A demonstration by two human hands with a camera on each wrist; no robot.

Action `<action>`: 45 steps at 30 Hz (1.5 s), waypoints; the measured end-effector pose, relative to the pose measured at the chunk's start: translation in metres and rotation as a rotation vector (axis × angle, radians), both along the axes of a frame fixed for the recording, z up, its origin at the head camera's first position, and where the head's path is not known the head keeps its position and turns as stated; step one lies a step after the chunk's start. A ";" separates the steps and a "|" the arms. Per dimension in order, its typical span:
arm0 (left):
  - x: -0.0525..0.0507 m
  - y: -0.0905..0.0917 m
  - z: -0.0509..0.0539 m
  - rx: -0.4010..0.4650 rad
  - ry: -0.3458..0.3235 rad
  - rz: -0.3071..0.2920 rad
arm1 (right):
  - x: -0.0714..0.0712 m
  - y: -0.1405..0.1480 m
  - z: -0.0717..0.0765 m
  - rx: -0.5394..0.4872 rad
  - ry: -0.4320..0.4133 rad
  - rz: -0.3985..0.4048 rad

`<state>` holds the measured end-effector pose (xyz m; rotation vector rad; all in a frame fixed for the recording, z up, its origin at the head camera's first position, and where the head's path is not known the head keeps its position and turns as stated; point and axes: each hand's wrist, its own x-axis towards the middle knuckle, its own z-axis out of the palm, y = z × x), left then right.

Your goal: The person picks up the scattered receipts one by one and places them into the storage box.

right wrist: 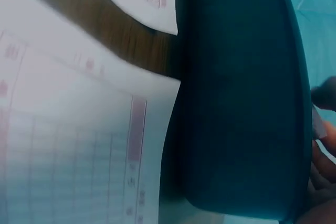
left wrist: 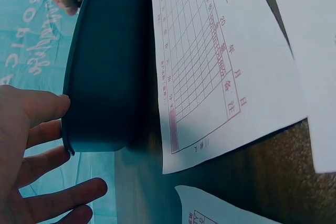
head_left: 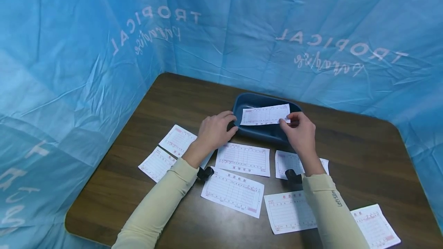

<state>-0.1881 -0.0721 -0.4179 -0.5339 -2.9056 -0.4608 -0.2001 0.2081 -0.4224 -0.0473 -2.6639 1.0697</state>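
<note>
A dark blue plastic tray stands near the table's back edge. At its left end my left hand holds the rim; in the left wrist view, the thumb is on the near side and a finger goes behind the rim. My right hand pinches the right end of a printed paper form over the tray. Only a corner of that form shows in the right wrist view, beside the fingers. Just in front of the tray lies another form.
More printed forms lie on the brown table: two at the left, one in the middle, one under the right forearm and one at the lower right. A blue cloth hangs behind.
</note>
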 end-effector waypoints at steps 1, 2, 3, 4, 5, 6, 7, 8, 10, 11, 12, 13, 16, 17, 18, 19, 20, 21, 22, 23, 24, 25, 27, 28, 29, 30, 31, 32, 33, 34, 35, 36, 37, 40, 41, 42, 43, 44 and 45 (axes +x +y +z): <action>0.000 0.000 0.000 -0.002 0.002 0.000 | 0.000 0.000 0.000 0.034 0.004 0.024; 0.000 0.000 0.001 -0.001 0.001 0.000 | 0.000 0.001 0.001 0.067 0.008 0.049; 0.000 0.000 0.001 -0.001 0.003 0.002 | 0.000 0.001 0.001 0.099 0.010 0.072; 0.000 0.000 0.001 0.002 0.004 0.003 | 0.000 0.001 0.002 0.131 0.012 0.094; 0.000 0.000 0.001 0.005 0.005 0.004 | 0.000 0.002 0.003 0.161 0.013 0.112; 0.000 0.000 0.001 0.006 0.007 0.005 | 0.000 0.002 0.003 0.188 0.012 0.126; 0.000 0.000 0.001 0.006 0.008 0.006 | 0.000 0.002 0.004 0.213 0.011 0.134; 0.000 0.000 0.001 0.006 0.009 0.007 | 0.001 0.003 0.004 0.233 0.010 0.141; -0.001 0.001 0.000 0.005 0.008 0.009 | 0.002 0.003 0.005 0.266 0.014 0.146; -0.001 0.001 0.000 0.004 0.007 0.009 | 0.002 0.003 0.006 0.275 0.018 0.144; -0.001 0.001 -0.001 0.002 0.007 0.010 | 0.003 0.004 0.006 0.280 0.022 0.140; -0.001 0.001 -0.001 0.003 0.006 0.011 | 0.003 0.004 0.007 0.282 0.029 0.136; -0.001 0.002 -0.002 0.007 0.007 0.010 | 0.005 0.008 0.010 0.266 0.045 0.125; -0.001 0.002 -0.002 0.009 0.007 0.010 | 0.006 0.010 0.011 0.256 0.046 0.120; -0.001 0.002 -0.002 0.010 0.009 0.010 | 0.007 0.012 0.012 0.246 0.043 0.116; -0.001 0.002 -0.002 0.011 0.012 0.010 | 0.009 0.015 0.013 0.236 0.038 0.110; -0.001 0.002 -0.002 0.010 0.016 0.011 | 0.010 0.018 0.014 0.224 0.032 0.105; -0.001 0.002 -0.002 0.008 0.019 0.011 | 0.012 0.021 0.015 0.211 0.026 0.099; -0.001 0.001 -0.002 0.008 0.021 0.011 | 0.013 0.024 0.016 0.200 0.020 0.090; -0.001 0.001 -0.002 0.010 0.023 0.011 | 0.014 0.028 0.017 0.189 0.014 0.082; -0.001 0.001 -0.002 0.011 0.023 0.012 | 0.016 0.031 0.018 0.180 0.008 0.075; -0.001 0.001 -0.002 0.014 0.023 0.011 | 0.017 0.034 0.019 0.173 0.003 0.067; -0.001 0.001 -0.002 0.018 0.018 0.010 | 0.021 0.039 0.021 0.161 -0.004 0.055; 0.000 0.001 -0.002 0.020 0.015 0.009 | 0.022 0.041 0.022 0.158 -0.006 0.049; 0.000 0.001 -0.002 0.021 0.011 0.008 | 0.024 0.043 0.023 0.153 -0.006 0.045; 0.000 0.001 -0.002 0.022 0.008 0.007 | 0.026 0.044 0.024 0.152 -0.005 0.042; 0.000 0.001 -0.002 0.022 0.006 0.007 | 0.027 0.046 0.025 0.150 -0.003 0.041; 0.000 0.001 -0.002 0.022 0.005 0.007 | 0.029 0.047 0.027 0.148 0.000 0.042; 0.000 0.001 -0.002 0.022 0.006 0.008 | 0.030 0.048 0.028 0.146 0.002 0.042; 0.000 0.001 -0.002 0.024 0.008 0.009 | 0.032 0.050 0.030 0.146 0.005 0.044; -0.001 0.001 -0.003 0.027 0.010 0.009 | 0.034 0.051 0.032 0.147 0.006 0.046; -0.001 0.001 -0.003 0.029 0.012 0.010 | 0.035 0.052 0.033 0.151 0.006 0.049; -0.001 0.001 -0.003 0.031 0.014 0.010 | 0.037 0.054 0.035 0.154 0.006 0.050; -0.001 0.001 -0.002 0.041 0.014 0.006 | 0.043 0.061 0.039 0.180 -0.002 0.059; 0.000 0.001 -0.002 0.044 0.012 0.004 | 0.045 0.064 0.039 0.192 -0.007 0.062; 0.000 0.001 -0.002 0.048 0.010 0.003 | 0.048 0.067 0.040 0.201 -0.014 0.063; 0.000 0.001 -0.001 0.051 0.009 0.002 | 0.050 0.070 0.040 0.206 -0.024 0.065; 0.000 0.001 -0.001 0.054 0.009 0.001 | 0.053 0.074 0.040 0.213 -0.031 0.067; 0.001 0.001 -0.001 0.056 0.008 0.000 | 0.056 0.077 0.041 0.212 -0.039 0.066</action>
